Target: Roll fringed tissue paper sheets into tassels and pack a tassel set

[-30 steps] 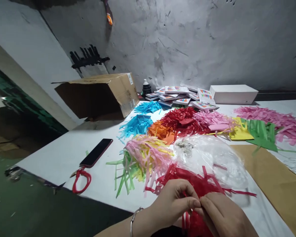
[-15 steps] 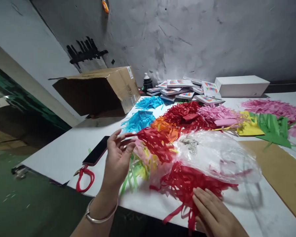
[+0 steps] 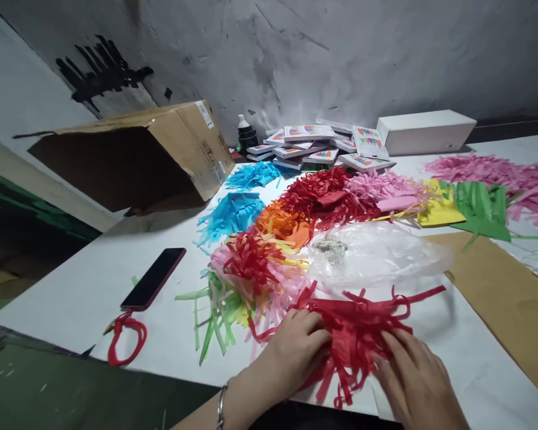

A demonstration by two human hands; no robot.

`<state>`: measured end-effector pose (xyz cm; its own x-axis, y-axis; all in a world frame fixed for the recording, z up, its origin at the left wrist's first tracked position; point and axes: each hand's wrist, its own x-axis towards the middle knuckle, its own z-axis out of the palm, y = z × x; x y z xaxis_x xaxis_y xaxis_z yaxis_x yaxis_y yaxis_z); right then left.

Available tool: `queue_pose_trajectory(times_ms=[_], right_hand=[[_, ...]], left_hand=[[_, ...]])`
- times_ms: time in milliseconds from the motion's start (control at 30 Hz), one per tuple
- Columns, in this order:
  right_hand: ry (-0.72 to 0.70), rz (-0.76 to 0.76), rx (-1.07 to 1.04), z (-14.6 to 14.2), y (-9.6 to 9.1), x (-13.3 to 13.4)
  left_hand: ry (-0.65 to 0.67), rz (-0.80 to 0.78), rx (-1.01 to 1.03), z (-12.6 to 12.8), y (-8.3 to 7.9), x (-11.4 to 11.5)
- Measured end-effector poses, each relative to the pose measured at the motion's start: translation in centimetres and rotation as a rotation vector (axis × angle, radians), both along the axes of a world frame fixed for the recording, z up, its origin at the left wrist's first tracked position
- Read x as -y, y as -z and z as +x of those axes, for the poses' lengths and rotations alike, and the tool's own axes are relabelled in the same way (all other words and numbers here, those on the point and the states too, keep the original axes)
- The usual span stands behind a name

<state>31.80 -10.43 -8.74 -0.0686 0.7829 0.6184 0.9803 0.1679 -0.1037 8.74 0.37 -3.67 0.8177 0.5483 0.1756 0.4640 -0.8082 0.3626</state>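
A bunch of red fringed tissue paper (image 3: 354,328) lies at the table's front edge, its strips spread out. My left hand (image 3: 298,349), with a silver bangle at the wrist, is closed on its left side, fingers curled into the strips. At the right side, my right hand (image 3: 415,370) has its fingers and thumb closed on the red strips; the fingertips are partly hidden. Left of my hands is a heap of mixed fringed tissue (image 3: 253,263) in red, pink, yellow and green. Behind the red bunch rests a clear plastic bag (image 3: 381,254) with silvery bits inside.
Farther back lie blue (image 3: 235,212), orange (image 3: 280,224), pink and green (image 3: 482,206) fringes. Several flat printed boxes (image 3: 314,134) are piled by a white box (image 3: 425,132). An open carton (image 3: 201,143) stands left, a phone (image 3: 155,278) nearer. Brown card (image 3: 497,298) is at right.
My left hand has left the mixed heap and come down right onto the red bunch. Red strips it was near now lie on the heap. The plastic bag looks flatter, and the view has shifted.
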Motion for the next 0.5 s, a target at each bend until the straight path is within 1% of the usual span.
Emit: queue_pose_trajectory(times_ms=[100,133,167,200,267,333,367,400,500], right_hand=[[0.134,0.044,-0.004,1.2,-0.6,0.5],[0.154,0.055,-0.008,1.4,-1.1,0.7],[0.137,0.061,-0.014,1.3,-1.6,0.8],[0.077,0.056,-0.021,1.1,-2.3,0.9],[-0.14,0.035,-0.024,0.1,-3.6,0.6],[-0.338,0.007,-0.029,-1.2,-4.3,-0.1],[-0.383,-0.007,-0.05,-1.9,-4.4,-0.5],[-0.393,-0.021,-0.084,-2.4,-4.3,-0.9],[-0.355,-0.086,-0.2,-2.8,-3.4,-1.5]], left_hand=[[-0.017,-0.055,0.058,-0.6,0.4,-0.3],[-0.023,-0.075,0.085,-0.6,0.5,-0.3],[-0.027,-0.092,0.109,-0.6,0.6,-0.3],[-0.03,-0.108,0.127,-0.6,0.6,-0.2],[-0.025,-0.128,0.146,-0.4,0.5,-0.1],[0.002,-0.121,0.158,-0.2,0.2,0.0],[0.022,-0.108,0.162,-0.2,0.0,0.0],[0.042,-0.089,0.164,-0.2,-0.2,0.0],[0.066,-0.041,0.153,-0.5,-0.3,0.1]])
